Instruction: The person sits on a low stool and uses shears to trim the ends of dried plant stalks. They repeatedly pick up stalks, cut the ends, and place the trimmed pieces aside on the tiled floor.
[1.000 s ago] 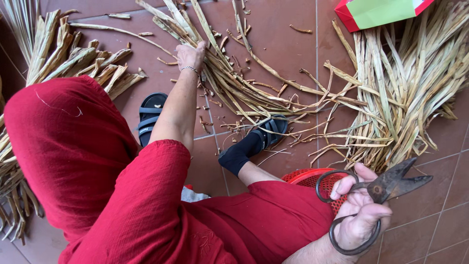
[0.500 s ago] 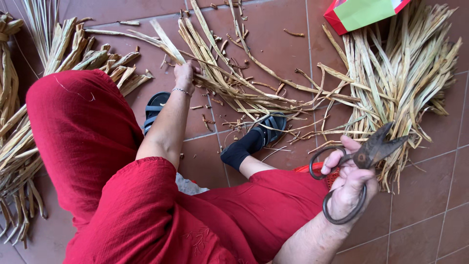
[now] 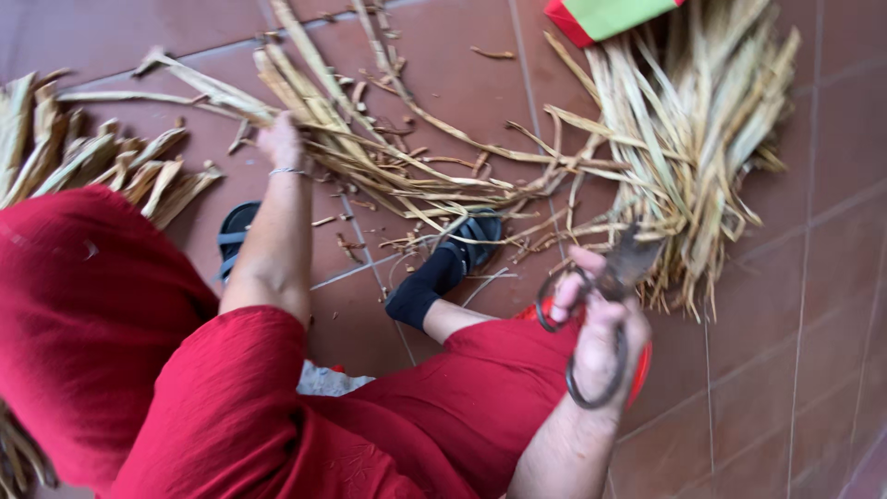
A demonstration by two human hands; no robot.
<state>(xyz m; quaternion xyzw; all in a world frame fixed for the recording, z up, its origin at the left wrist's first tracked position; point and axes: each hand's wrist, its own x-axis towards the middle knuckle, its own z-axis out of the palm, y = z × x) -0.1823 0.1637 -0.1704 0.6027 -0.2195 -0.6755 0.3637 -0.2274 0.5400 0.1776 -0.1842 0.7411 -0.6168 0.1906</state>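
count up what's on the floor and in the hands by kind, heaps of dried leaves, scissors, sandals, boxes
Heaps of dried leaves: 3 (left heap, middle heap gripped by the left hand, right heap)
Scissors: 1, in the right hand
Sandals: 2 (left sandal, right sandal)
Red and green box: 1
Total: 7
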